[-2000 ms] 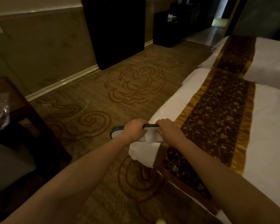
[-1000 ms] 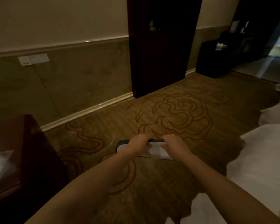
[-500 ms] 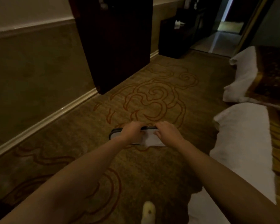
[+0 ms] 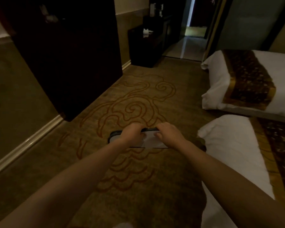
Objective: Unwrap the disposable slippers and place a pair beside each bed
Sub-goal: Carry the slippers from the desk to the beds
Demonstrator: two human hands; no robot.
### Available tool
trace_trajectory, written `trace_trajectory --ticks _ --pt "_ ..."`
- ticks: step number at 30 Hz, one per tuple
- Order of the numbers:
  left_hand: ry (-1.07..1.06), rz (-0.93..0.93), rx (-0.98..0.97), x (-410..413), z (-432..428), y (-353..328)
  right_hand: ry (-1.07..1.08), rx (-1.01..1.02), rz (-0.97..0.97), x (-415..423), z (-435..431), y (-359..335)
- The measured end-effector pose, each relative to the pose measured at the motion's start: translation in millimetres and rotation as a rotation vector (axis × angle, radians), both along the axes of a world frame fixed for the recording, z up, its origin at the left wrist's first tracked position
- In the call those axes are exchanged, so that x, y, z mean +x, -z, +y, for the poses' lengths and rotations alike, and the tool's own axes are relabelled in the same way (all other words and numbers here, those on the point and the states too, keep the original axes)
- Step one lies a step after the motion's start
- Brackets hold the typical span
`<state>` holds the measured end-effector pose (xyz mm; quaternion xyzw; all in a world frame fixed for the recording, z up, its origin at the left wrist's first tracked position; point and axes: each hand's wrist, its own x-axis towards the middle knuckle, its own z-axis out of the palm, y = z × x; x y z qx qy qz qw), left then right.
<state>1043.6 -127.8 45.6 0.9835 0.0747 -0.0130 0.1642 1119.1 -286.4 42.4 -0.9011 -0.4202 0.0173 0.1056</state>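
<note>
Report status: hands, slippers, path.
Left hand and right hand grip the slippers above carpet. Not yet set down. Near bed at right; nothing seen in the way.

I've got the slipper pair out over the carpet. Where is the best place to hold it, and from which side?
Grip the slippers on the dark-trimmed upper long edge, coming from the near side, as the left hand and right hand do: fingers curled over the rim. The pair is flat and lies crosswise, so holding either side of its middle probably balances it best.

We see the slippers [image 4: 149, 142], two seconds ago above the corner of the near bed [image 4: 229, 145], now held over the carpet [image 4: 138, 186]; the far bed [image 4: 217, 76] shows more fully.
</note>
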Motion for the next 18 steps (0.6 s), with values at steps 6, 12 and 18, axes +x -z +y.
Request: trace_trajectory --ticks 6,12,18 --pt "0.105 0.041 0.01 119 -1 -1 0.086 0.006 0.013 105 -8 8" --pt "0.192 0.02 -0.013 256 2 14 0.184 -0.004 0.032 230 -9 22" --pt "0.351 0.123 0.009 414 -4 1 0.362 0.044 0.061 353 -16 22"
